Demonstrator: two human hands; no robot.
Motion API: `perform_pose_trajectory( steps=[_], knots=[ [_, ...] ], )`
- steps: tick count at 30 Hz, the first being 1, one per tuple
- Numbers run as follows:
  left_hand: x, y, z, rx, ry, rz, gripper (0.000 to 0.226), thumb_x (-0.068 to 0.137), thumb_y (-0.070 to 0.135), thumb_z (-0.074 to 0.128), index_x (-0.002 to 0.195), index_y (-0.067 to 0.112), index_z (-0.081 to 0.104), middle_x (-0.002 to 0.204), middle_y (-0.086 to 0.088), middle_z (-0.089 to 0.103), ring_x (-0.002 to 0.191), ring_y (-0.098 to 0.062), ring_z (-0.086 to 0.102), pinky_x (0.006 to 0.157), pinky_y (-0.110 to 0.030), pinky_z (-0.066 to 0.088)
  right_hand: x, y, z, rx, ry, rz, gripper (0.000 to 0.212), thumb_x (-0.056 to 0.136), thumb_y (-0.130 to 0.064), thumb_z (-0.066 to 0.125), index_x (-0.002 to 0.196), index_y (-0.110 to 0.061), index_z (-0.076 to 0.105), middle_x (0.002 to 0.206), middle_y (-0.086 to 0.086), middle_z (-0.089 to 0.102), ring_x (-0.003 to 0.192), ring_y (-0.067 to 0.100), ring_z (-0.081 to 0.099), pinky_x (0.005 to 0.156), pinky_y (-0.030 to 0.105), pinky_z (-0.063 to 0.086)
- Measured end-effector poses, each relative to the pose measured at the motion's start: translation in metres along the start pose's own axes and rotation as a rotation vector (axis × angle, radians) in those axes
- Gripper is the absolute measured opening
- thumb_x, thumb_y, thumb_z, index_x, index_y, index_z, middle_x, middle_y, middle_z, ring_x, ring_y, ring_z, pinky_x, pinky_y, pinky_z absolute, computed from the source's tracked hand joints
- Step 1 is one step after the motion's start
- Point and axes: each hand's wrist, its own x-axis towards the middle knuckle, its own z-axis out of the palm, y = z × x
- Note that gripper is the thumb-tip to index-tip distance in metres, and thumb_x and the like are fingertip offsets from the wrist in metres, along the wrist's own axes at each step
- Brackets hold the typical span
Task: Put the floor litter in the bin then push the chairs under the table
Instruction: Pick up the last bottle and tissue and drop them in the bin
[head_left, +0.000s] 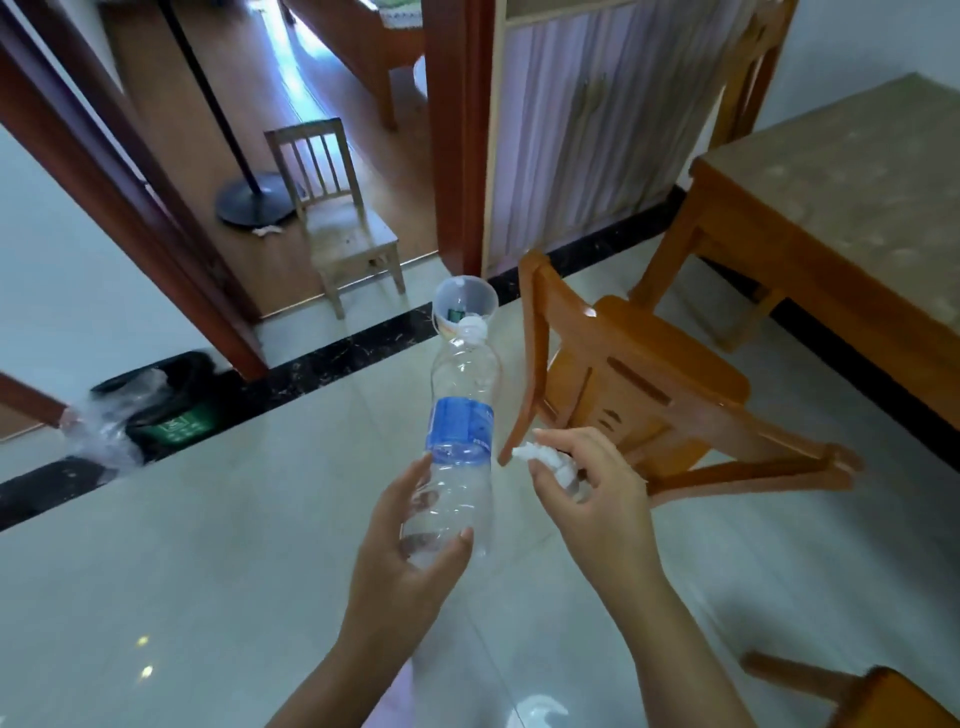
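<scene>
My left hand grips the lower end of an empty clear plastic bottle with a blue label and white cap, held above the floor. My right hand pinches a crumpled white tissue beside the bottle. A clear plastic cup lies on the floor just past the bottle's cap. The bin, dark with a green label and a clear liner, stands at the left by the door frame. An orange wooden chair stands pulled out from the table at the right.
A small pale wooden chair stands in the doorway, with a black floor-stand base and a white scrap behind it. Part of another orange chair shows at the bottom right. A curtained cabinet lines the far wall.
</scene>
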Motion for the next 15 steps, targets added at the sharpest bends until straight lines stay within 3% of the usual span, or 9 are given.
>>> perform_pose_trajectory(
  steps=[7, 12, 15],
  knots=[
    [0.113, -0.015, -0.077, 0.018, 0.074, 0.004, 0.058, 0.07, 0.021, 0.069, 0.119, 0.042, 0.046, 0.115, 0.008, 0.057, 0.102, 0.003, 0.053, 0.072, -0.013, 0.049, 0.091, -0.049, 0.1, -0.007, -0.028, -0.053, 0.018, 0.081, -0.012, 0.066, 0.095, -0.021, 0.065, 0.087, -0.018, 0.058, 0.085, -0.01, 0.052, 0.067, 0.0, 0.037],
    [0.195, -0.021, -0.117, 0.028, 0.033, 0.003, 0.061, 0.076, 0.014, 0.072, 0.12, 0.046, 0.043, 0.115, 0.015, 0.053, 0.104, 0.003, 0.052, 0.076, -0.02, 0.049, 0.156, -0.075, 0.154, -0.008, 0.0, -0.057, 0.019, 0.08, -0.007, 0.066, 0.096, -0.019, 0.066, 0.087, -0.014, 0.059, 0.084, -0.008, 0.053, 0.069, 0.004, 0.038],
    [0.242, -0.021, -0.129, 0.043, 0.011, 0.017, 0.059, 0.07, 0.028, 0.067, 0.119, 0.049, 0.041, 0.114, 0.022, 0.051, 0.102, 0.007, 0.05, 0.076, -0.019, 0.049, 0.191, -0.078, 0.175, -0.003, -0.005, -0.03, 0.02, 0.081, -0.007, 0.065, 0.097, -0.018, 0.066, 0.088, -0.013, 0.059, 0.086, -0.009, 0.052, 0.07, 0.002, 0.037]
  ],
)
